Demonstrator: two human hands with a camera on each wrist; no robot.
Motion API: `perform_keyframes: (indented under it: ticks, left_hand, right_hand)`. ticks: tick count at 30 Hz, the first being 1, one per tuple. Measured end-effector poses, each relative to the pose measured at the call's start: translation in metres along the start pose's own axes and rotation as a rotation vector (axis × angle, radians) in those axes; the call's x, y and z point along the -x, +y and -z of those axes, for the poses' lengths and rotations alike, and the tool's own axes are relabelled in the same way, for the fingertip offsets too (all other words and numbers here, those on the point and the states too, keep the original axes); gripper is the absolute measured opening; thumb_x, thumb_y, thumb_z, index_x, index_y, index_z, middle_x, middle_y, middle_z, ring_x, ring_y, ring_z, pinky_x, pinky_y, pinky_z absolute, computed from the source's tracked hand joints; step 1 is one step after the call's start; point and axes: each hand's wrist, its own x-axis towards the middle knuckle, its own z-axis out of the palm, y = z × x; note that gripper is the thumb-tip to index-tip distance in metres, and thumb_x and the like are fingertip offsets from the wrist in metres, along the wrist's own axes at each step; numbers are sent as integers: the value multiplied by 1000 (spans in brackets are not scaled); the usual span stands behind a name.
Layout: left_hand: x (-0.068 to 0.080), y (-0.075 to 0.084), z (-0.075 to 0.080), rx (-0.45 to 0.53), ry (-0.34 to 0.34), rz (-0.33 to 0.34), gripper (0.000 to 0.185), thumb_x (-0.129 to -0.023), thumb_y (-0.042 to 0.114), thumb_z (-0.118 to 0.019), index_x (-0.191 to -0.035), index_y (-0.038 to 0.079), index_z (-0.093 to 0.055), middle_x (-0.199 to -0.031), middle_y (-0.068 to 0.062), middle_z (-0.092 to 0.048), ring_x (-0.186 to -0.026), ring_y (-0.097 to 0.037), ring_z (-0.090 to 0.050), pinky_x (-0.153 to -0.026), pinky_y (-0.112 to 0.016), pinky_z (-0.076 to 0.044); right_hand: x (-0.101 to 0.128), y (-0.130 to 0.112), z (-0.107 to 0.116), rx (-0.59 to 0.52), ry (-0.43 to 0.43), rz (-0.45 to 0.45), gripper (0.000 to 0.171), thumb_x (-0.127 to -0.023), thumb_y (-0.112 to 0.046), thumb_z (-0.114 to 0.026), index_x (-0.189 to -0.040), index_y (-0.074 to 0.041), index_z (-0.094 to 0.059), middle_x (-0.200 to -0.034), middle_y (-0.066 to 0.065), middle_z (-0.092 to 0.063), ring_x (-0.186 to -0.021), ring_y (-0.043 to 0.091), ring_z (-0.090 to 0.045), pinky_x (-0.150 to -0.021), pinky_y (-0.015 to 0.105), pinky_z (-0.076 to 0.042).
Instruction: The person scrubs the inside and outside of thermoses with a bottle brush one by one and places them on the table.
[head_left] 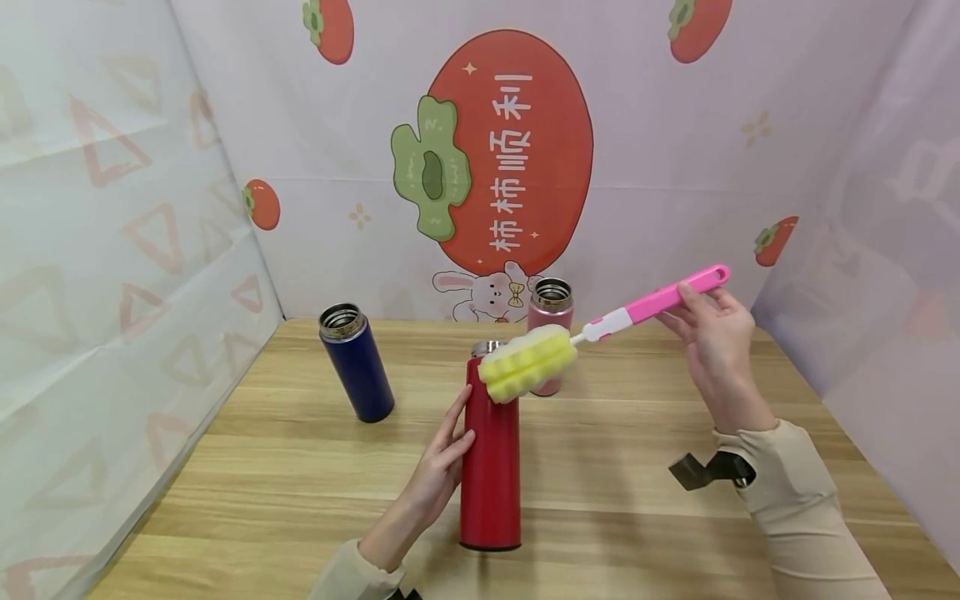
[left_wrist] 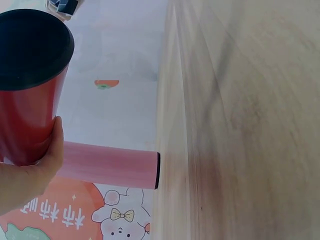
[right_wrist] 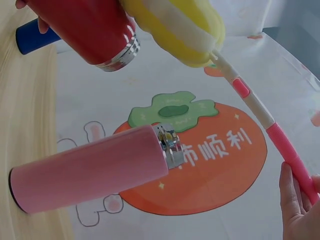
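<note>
My left hand [head_left: 438, 471] grips a red thermos bottle [head_left: 491, 475] from its left side. The bottle is held clear of the tabletop, its black base [left_wrist: 32, 47] showing in the left wrist view. A steel neck [right_wrist: 120, 55] tops it, partly covered in the head view by a bottle brush. My right hand [head_left: 716, 333] pinches the pink end of the brush handle [head_left: 671, 300], which slants down to the left. Its yellow and white sponge head [head_left: 528, 362] overlaps the upper part of the red bottle in the head view.
A lidless dark blue bottle [head_left: 358, 367] stands at the back left of the wooden table [head_left: 300, 492]. Behind the brush stands a lidless pink bottle [right_wrist: 95, 167]. Printed cloth walls [head_left: 652, 208] close off the back and both sides.
</note>
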Motion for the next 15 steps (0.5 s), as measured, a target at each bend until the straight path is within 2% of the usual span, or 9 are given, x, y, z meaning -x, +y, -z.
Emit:
perform_keyframes:
  ticks: [5, 8, 15]
  left_hand:
    - [0, 0, -1, 41, 5, 9, 53, -96, 17, -34, -141, 31, -10, -143, -11, -14, -121, -19, -33, -94, -34, -33]
    - [0, -1, -2, 56, 34, 24, 52, -95, 21, -33, -141, 34, -11, -144, -6, -11, -121, -19, -31, -93, -35, -32]
    - [-4, -4, -2, 22, 149, 76, 66, -88, 20, -48, -136, 45, -12, -129, -13, -32, -105, -22, -47, -81, -38, -43]
  right_hand:
    - [-1, -2, 2, -37, 36, 16, 29, -75, -6, -67, -97, 5, -51, -79, 14, -64, -70, 20, -65, -69, 31, -50]
    - [-1, -4, 5, -67, 46, 25, 32, -74, -5, -67, -100, 5, -49, -79, 15, -64, -69, 21, -65, -69, 32, -50]
    - [0, -11, 12, -119, 46, 28, 32, -75, -3, -66, -101, 5, -49, -81, 16, -62, -70, 23, -65, -68, 32, -50]
